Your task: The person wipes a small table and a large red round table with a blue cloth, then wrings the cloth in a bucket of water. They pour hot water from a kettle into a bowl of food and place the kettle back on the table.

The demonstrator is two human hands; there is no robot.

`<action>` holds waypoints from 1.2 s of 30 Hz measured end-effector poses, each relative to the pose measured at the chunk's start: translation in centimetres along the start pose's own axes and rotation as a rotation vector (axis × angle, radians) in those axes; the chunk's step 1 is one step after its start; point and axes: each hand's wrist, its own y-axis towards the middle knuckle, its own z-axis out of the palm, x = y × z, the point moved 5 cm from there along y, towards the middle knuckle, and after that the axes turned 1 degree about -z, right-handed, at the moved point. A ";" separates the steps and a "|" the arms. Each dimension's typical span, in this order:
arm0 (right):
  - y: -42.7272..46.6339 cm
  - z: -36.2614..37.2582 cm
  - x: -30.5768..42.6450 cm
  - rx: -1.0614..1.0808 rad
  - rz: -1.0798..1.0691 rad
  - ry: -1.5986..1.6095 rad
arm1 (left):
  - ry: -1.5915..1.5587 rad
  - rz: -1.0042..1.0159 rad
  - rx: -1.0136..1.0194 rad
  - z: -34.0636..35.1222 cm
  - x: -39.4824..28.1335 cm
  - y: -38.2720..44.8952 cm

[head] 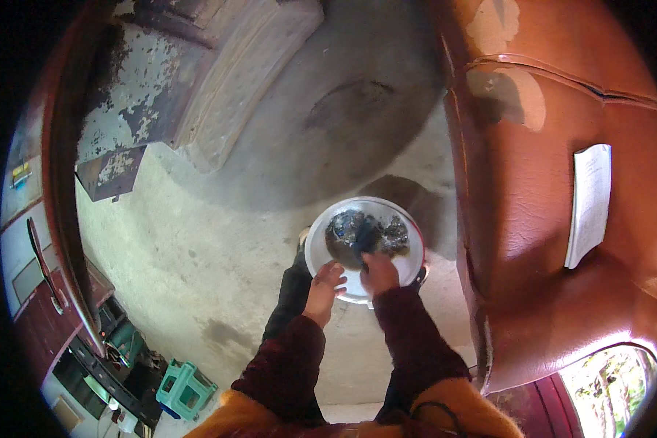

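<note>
Between my legs stands a white round basin [318, 249] with murky liquid and foam in it. Dark, wet, crumpled material, perhaps cloth [346, 227], lies in the liquid. My right hand [380, 272] is closed around the lower end of a dark, blurred object [366, 235] that reaches into the basin; I cannot tell exactly what it is. At the near left rim is my left hand [324, 287], its fingers apart and nothing seen in them. Whether it touches the rim is unclear.
To the right is a brown leather sofa [525, 197] with worn patches and white papers [590, 205] on its seat. A worn wooden piece of furniture [252, 71] stands at upper left. A green plastic stool [186, 388] is at lower left, on the concrete floor [208, 252].
</note>
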 end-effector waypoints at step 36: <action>-0.1 -0.4 0.5 -0.289 0.431 0.816 | 0.078 0.121 -0.236 4.0 -0.4 3.1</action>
